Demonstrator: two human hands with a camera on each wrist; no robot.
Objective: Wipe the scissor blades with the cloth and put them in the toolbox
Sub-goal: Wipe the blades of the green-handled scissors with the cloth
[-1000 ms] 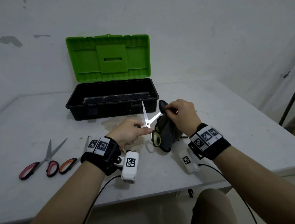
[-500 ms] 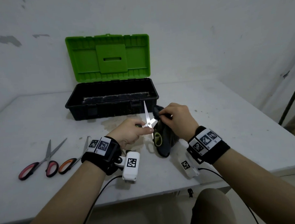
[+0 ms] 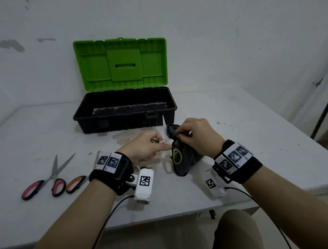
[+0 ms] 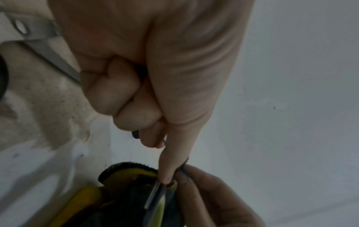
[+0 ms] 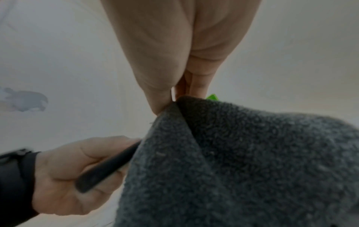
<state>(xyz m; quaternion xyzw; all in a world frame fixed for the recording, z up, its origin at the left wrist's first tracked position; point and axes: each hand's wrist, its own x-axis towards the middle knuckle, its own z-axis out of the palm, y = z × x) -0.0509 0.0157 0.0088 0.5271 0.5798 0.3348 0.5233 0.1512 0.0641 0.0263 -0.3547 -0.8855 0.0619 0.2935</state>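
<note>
My left hand grips a pair of scissors by a black and yellow-green handle, with the blades spread. One bare blade points up towards the toolbox. The other blade is wrapped in a dark grey cloth, which my right hand pinches just beside the pivot. The second handle loop hangs in front of the cloth. The left wrist view has my left index finger stretched to the pivot. Thumb and fingers pinch the cloth in the right wrist view. The black toolbox stands open behind, green lid upright.
Two more pairs of scissors lie on the white table at the left, one with pink handles and one with orange handles. A stain marks the table before the toolbox. The table's front edge is near my body.
My right hand has slid the cloth down the right blade from its tip to the pivot, covering it. My left hand has held the scissors nearly still.
</note>
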